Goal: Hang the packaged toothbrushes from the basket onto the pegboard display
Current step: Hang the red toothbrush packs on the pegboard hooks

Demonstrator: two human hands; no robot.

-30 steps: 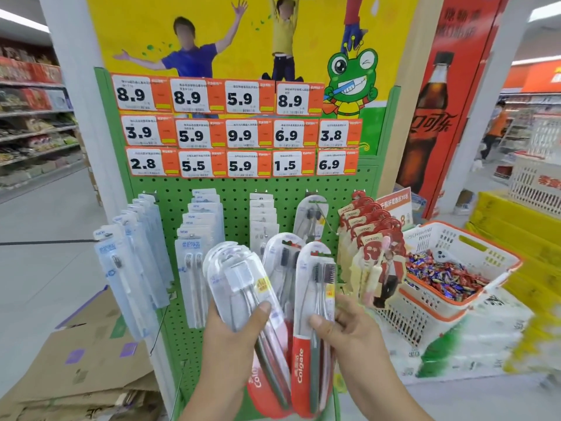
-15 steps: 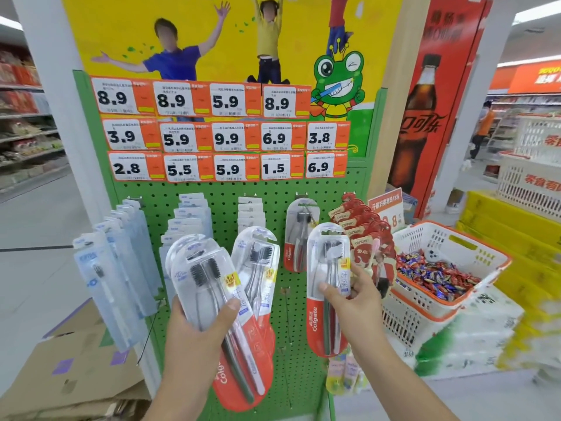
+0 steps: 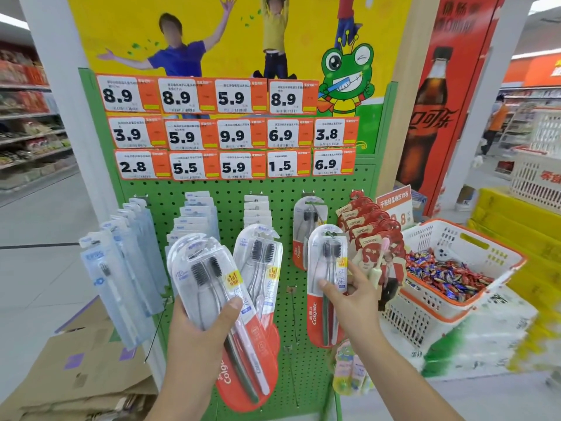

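Holding clear-blistered, red-based toothbrush pack (image 3: 326,287), black bristles, right hand (image 3: 352,291)

Green pegboard (image 3: 230,208) stood upright with rows of hanging packs. One Colgate toothbrush pack (image 3: 326,287), clear blister over a red card with two black-bristled brushes, was held up against the board, just in front of an identical pack already hanging (image 3: 308,232). A fanned stack of the same packs (image 3: 218,302) was tilted, low and left of it.
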